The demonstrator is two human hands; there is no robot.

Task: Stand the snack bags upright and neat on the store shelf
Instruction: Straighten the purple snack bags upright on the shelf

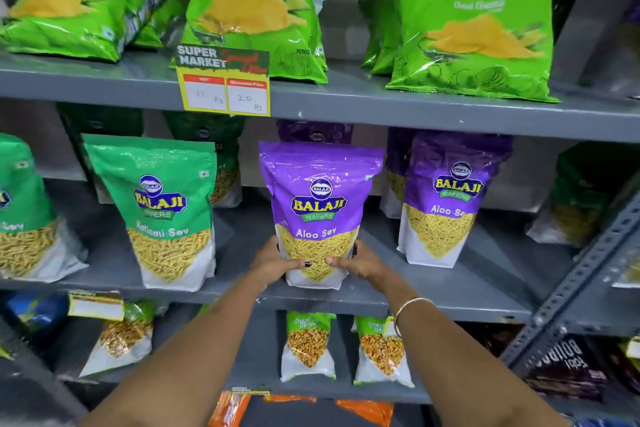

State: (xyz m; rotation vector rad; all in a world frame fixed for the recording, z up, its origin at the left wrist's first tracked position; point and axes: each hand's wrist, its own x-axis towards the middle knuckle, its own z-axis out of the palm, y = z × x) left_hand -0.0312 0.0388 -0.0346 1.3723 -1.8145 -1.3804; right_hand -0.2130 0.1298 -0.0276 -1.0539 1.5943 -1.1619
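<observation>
A purple Aloo Sev bag (320, 204) stands upright near the front of the grey middle shelf (450, 302). My left hand (277, 262) grips its lower left side and my right hand (360, 262) grips its lower right side, thumbs on the front. More purple bags (446, 198) stand to its right and behind it. Green Ratlami Sev bags (162, 208) stand upright to its left.
Bright green chip bags (474, 31) lean on the upper shelf, one lying flat at the left (79, 7). A yellow price tag (223, 83) hangs from the upper shelf edge. Small snack packs (308, 343) stand on the lower shelf. A slotted metal upright (588, 270) runs at the right.
</observation>
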